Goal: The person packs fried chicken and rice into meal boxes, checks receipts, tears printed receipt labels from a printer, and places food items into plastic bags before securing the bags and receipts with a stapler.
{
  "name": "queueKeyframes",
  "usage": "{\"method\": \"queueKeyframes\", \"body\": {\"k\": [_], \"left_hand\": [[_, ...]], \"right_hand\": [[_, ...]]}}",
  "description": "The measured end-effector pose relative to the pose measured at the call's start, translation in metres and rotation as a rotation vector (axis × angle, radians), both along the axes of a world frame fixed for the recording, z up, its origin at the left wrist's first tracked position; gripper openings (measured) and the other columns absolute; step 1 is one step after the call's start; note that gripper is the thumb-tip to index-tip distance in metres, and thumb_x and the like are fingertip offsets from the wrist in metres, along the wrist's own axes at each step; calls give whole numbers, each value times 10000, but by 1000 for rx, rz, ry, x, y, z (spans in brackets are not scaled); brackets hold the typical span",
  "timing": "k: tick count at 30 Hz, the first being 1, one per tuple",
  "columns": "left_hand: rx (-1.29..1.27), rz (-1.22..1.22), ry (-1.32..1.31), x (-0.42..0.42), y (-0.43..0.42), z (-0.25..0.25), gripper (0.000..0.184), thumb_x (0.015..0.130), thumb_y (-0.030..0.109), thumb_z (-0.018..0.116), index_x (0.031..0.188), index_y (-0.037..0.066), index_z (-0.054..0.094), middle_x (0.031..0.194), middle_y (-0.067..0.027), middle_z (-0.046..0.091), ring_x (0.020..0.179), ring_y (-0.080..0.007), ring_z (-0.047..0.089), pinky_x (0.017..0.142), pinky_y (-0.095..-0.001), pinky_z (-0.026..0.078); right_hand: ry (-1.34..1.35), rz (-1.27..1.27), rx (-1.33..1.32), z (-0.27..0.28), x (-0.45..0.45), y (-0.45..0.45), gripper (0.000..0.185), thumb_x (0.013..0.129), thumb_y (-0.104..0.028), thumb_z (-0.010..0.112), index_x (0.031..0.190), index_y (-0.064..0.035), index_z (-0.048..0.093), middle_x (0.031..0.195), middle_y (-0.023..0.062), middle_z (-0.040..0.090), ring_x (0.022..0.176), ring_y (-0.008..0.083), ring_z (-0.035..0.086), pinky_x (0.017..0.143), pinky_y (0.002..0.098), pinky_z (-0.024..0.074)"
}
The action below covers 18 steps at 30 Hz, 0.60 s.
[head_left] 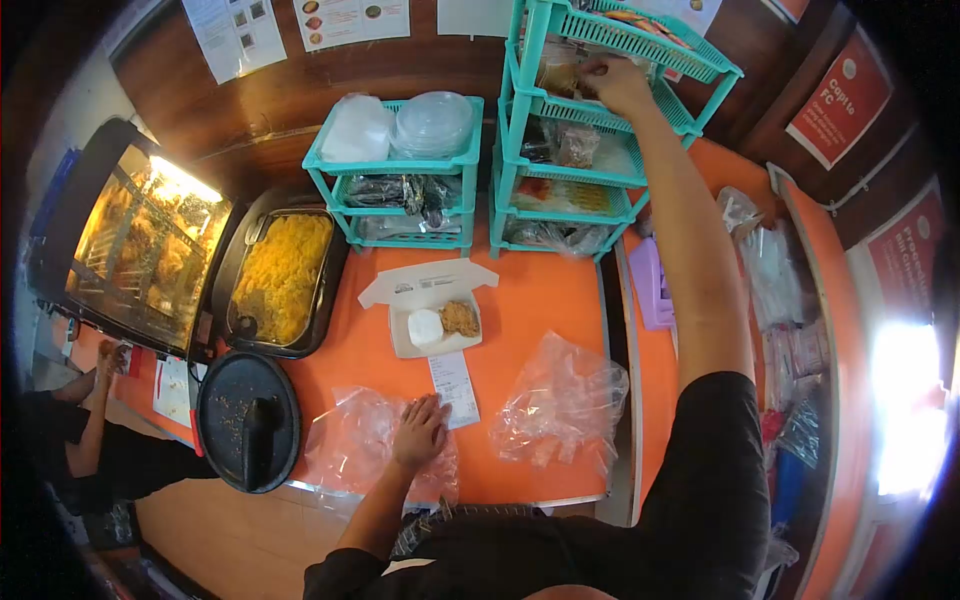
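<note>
My left hand lies with fingers spread on the orange counter, over a clear plastic bag and beside a paper receipt. My right hand reaches into an upper tier of the tall teal rack, its fingers bent over packets there; what they hold, if anything, is too small to name. An open white box stands at the counter's centre, with a white round item and a brown fried piece inside. Another clear plastic bag lies to the right.
A short teal rack holds clear lids. On the left are a lit food warmer, a pan of yellow rice and a black round lid. Another person's arm shows at far left. A purple container stands right.
</note>
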<state>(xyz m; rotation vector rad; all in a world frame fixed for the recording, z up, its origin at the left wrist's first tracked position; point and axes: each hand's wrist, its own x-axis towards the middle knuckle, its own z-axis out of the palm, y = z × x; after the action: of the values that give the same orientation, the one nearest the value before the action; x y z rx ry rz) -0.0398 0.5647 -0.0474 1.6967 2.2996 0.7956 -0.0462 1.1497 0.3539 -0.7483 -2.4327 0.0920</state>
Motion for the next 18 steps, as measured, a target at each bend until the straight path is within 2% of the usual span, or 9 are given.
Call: {"method": "queueKeyframes", "body": {"k": [3, 6, 9, 12, 15, 17, 18], "left_hand": [[7, -5, 4, 0, 0, 1, 426, 854, 187, 615, 1275, 122, 612, 1396, -175, 522, 1310, -379, 472, 1132, -520, 324], [-2, -9, -10, -1, 0, 2, 420, 857, 193, 612, 1272, 127, 612, 1403, -174, 519, 1315, -378, 469, 1129, -518, 331], [14, -9, 23, -1, 0, -1, 411, 859, 192, 609, 1265, 128, 614, 1412, -170, 511, 1315, -377, 472, 1129, -515, 334], [-11, -1, 7, 0, 0, 8, 407, 855, 189, 611, 1257, 126, 615, 1409, -168, 514, 1312, -377, 476, 1131, -511, 334], [7, -13, 15, -1, 0, 4, 407, 854, 194, 612, 1255, 122, 615, 1401, -167, 521, 1309, -370, 480, 1134, -507, 332], [9, -15, 15, -3, 2, 1, 410, 859, 199, 610, 1261, 122, 613, 1395, -166, 524, 1311, -363, 479, 1135, -505, 331], [5, -16, 7, -2, 1, 2, 412, 861, 201, 609, 1264, 122, 612, 1392, -166, 526, 1312, -359, 479, 1136, -503, 330]], "right_hand": [[-186, -319, 164, -16, -14, 61, 419, 863, -427, 678, 1088, -77, 727, 1164, 207, 676, 1036, 389, 654, 907, 452, 528], [-456, -315, 65, -4, -2, 48, 601, 796, -559, 702, 1028, -5, 719, 1001, 208, 716, 938, 357, 682, 867, 430, 516], [-384, -347, -315, 3, -4, 62, 668, 743, -587, 752, 1048, 6, 719, 1056, 222, 704, 950, 344, 682, 872, 435, 516], [-142, -265, -263, -39, -16, 140, 646, 728, -543, 793, 1050, 12, 721, 1030, 191, 712, 936, 302, 685, 829, 416, 526], [-235, -330, -31, -26, -17, 100, 600, 728, -485, 816, 1026, 27, 718, 1044, 177, 715, 926, 275, 686, 806, 396, 525], [-41, -274, -205, -36, -22, 135, 557, 754, -454, 791, 1053, 10, 717, 1079, 163, 717, 949, 274, 686, 825, 378, 523], [-26, -210, -209, -41, -17, 140, 529, 768, -435, 776, 1063, 0, 717, 1096, 157, 715, 960, 277, 685, 835, 376, 520]]}}
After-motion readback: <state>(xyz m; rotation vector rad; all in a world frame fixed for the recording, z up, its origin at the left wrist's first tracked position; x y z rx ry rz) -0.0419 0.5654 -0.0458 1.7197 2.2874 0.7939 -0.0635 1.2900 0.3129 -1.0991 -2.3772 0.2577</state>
